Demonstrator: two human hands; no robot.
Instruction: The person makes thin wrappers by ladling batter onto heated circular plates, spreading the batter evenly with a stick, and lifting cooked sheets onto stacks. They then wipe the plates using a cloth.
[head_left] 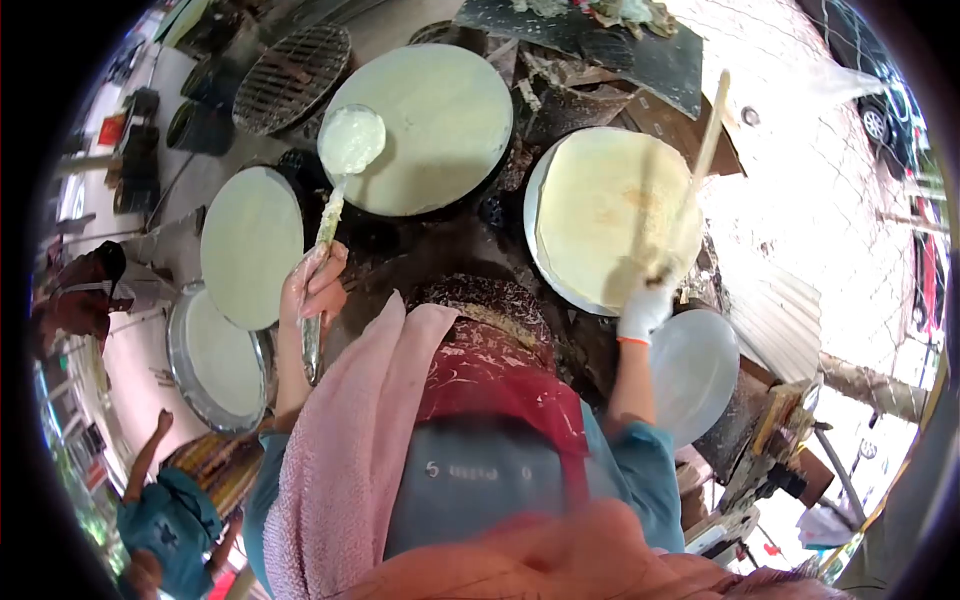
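My left hand (318, 285) is closed around the handle of a ladle (353, 140). Pale batter fills its bowl, which hangs over the left edge of a large round griddle covered by a thin pale sheet (450, 130). My right hand (647, 312), in a white glove, grips a long wooden stick (713, 125), blurred by motion; its lower end is hard to make out. Below that hand and stick lies a round, thin crepe (600, 200) with a faint brownish patch, on a white round plate or pan (536, 240) whose rim shows at the left.
Another pale round griddle (250, 245) stands at left, above a metal basin of pale batter (265, 385). A whitish disc (695, 375) lies near my right forearm. A round grate (292, 80) is at back left. Two other people, one in a teal shirt (170, 525), are at far left.
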